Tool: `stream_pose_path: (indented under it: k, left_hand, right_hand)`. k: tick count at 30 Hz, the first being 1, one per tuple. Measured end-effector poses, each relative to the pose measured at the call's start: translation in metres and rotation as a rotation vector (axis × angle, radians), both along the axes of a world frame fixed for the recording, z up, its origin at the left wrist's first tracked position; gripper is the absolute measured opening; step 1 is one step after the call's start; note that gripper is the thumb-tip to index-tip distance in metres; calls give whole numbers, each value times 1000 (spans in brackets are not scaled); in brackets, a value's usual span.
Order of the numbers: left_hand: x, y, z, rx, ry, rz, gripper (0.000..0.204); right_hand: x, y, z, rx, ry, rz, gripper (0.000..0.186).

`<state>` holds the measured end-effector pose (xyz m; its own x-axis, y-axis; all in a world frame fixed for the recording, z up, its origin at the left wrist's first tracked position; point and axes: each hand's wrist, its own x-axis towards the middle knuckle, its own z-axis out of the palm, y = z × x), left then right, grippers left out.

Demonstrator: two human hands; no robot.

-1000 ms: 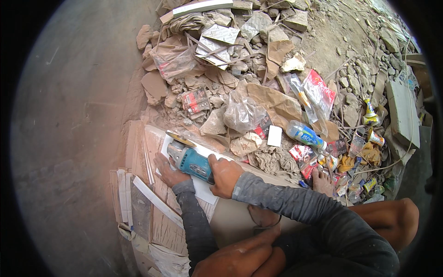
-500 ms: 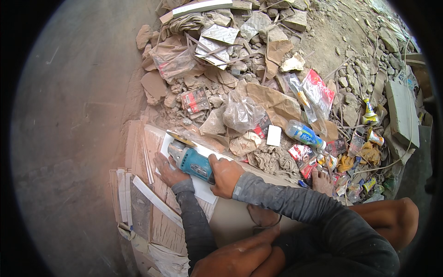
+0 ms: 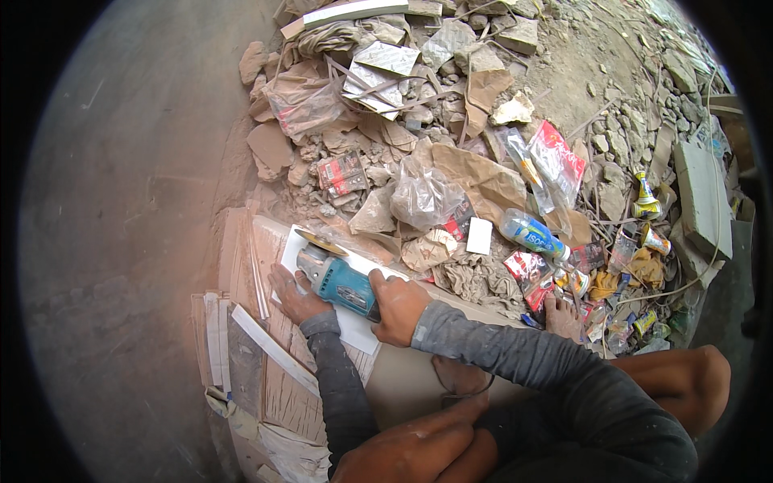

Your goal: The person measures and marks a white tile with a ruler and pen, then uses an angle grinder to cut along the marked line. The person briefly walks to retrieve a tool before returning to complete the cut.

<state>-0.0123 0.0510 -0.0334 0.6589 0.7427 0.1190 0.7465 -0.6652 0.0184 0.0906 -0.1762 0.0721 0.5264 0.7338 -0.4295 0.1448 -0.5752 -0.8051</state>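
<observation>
My right hand (image 3: 399,307) is wrapped round the rear of a teal angle grinder (image 3: 346,288). The grinder's thin disc (image 3: 320,242) stands at the far edge of a white tile piece (image 3: 354,328); whether it touches the tile cannot be made out. Flat on the tile's left side lies my left hand (image 3: 296,296), its fingers stretched out close to the grinder's head and partly hidden by it. Beneath the tile is a beige slab (image 3: 415,370), where my bare foot also rests.
White tile strips (image 3: 274,350) and cracked boards (image 3: 294,402) lie at the left. Beyond the slab spreads rubble with a plastic bottle (image 3: 533,233), a clear bag (image 3: 425,197) and torn packets. A grey block (image 3: 702,201) is at the right. Reddish dust hangs over the floor.
The grinder and my right hand have shifted slightly to the right. My left hand stays in place on the tile.
</observation>
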Motion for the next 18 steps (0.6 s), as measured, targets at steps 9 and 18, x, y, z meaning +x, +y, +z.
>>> stream_pose_path:
  k: [9,18]
  left_hand:
    - [-2,2,-5,41,11,-26,57]
    - [1,0,2,1,-1,2,57]
  right_hand:
    - [1,1,0,2,-3,11,65]
    - [-2,-6,0,-10,-17,12,65]
